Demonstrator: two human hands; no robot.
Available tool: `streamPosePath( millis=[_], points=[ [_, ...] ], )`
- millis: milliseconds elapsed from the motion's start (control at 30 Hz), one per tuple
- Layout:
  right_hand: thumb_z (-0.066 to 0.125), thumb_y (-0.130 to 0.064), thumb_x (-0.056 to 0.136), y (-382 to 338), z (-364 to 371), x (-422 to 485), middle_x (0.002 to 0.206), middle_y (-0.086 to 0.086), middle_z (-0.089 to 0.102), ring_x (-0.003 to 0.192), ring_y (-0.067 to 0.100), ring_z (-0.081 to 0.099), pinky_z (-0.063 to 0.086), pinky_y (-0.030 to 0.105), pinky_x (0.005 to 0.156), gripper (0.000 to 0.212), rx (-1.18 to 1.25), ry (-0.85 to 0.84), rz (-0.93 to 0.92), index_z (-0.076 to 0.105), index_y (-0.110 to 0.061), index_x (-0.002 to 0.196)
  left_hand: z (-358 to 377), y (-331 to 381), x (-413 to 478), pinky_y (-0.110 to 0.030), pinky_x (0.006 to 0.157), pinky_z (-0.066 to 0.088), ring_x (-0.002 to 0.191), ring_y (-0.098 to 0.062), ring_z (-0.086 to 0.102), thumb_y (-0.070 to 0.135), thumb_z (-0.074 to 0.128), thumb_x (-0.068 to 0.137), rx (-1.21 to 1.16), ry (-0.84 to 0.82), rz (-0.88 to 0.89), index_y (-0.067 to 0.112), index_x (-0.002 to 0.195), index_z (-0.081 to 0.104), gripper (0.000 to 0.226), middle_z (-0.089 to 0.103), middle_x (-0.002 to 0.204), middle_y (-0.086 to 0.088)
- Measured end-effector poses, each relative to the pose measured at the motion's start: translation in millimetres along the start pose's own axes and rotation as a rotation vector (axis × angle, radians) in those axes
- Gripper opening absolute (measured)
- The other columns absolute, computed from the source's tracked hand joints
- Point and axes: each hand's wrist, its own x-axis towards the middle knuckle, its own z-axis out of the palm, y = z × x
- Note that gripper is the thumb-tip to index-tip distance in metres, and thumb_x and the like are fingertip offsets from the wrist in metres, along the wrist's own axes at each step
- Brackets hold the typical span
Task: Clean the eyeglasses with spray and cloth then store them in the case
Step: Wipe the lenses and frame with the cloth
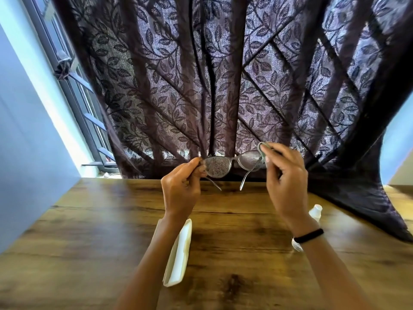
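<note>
Holding eyeglasses [218, 167] up over the worktop's [89, 242] far edge, temples unfolded. Left hand [181, 186] pinches the frame's left end; right hand [286, 182] pinches a grey cloth [262, 151] against the right lens. Cream case [178, 253] lies mid-worktop under the left forearm. Spray bottle [315, 211] sits toward the right edge, partly hidden by the right wrist.

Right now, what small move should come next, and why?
Probably rub the cloth across the lens it covers: the right hand pinches it on the glasses, the left hand grips the other end, and both lenses look speckled.
</note>
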Motion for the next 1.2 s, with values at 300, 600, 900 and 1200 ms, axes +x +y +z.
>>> streamPosePath(
  millis=[300,600,900,1200],
  points=[
    [0.061,-0.008,0.085,-21,16,-19,0.123,0.006,0.059,0.111,0.017,0.044,0.034,0.020,0.103,0.037,-0.049,-0.206,-0.212,0.058,-0.003,0.121,1,1,0,-0.002,0.066,0.046,0.071,-0.001,0.059,-0.002,0.068,0.076,-0.002,0.031,-0.029,-0.009,0.094,0.066,0.019,0.063,0.077,0.001],
    [0.055,-0.032,0.087,-7,7,-13,0.117,0.006,0.060,0.109,0.016,0.044,0.029,0.013,0.100,0.044,-0.074,-0.138,-0.104,0.060,-0.003,0.118,0,3,0,-0.002,0.066,0.046,0.074,0.003,0.059,-0.009,0.067,0.074,-0.014,0.057,-0.023,-0.011,0.093,0.066,0.019,0.064,0.077,0.000],
    [0.055,-0.003,0.086,-7,17,-15,0.119,0.013,0.062,0.112,0.020,0.045,0.043,0.034,0.098,0.031,-0.148,-0.075,-0.357,0.061,0.001,0.115,5,6,-1,-0.005,0.068,0.049,0.078,0.015,0.060,-0.008,0.066,0.074,-0.090,0.062,-0.040,-0.010,0.098,0.063,0.024,0.064,0.083,-0.001],
    [0.053,-0.029,0.090,2,18,-11,0.119,0.015,0.058,0.109,0.019,0.043,0.034,0.024,0.099,0.043,-0.166,-0.017,-0.150,0.057,0.003,0.118,4,8,1,-0.007,0.071,0.051,0.081,0.004,0.064,-0.013,0.063,0.074,-0.075,0.084,-0.061,-0.012,0.096,0.064,0.022,0.068,0.086,-0.010]
  ],
)
